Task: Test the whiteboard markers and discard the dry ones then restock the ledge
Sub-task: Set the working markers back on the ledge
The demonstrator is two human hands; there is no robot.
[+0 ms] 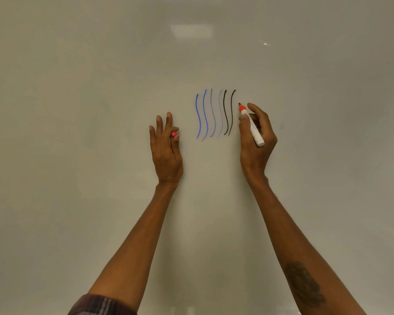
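A white marker with a red collar and tip [251,123] is held by my right hand [257,142], fingers and thumb wrapped round its barrel. Its uncapped tip points up at the whiteboard [100,87], just right of the drawn strokes. The marker's red cap [174,134] is pinched between the thumb and forefinger of my left hand [166,151], whose other fingers stretch up against the board. Several wavy test strokes [215,114] stand between my hands: blue ones on the left, a faint pale one, then two black ones on the right.
The whiteboard fills the whole view. A ceiling light reflects on it at the upper middle [191,31]. No ledge, bin or other markers are in view.
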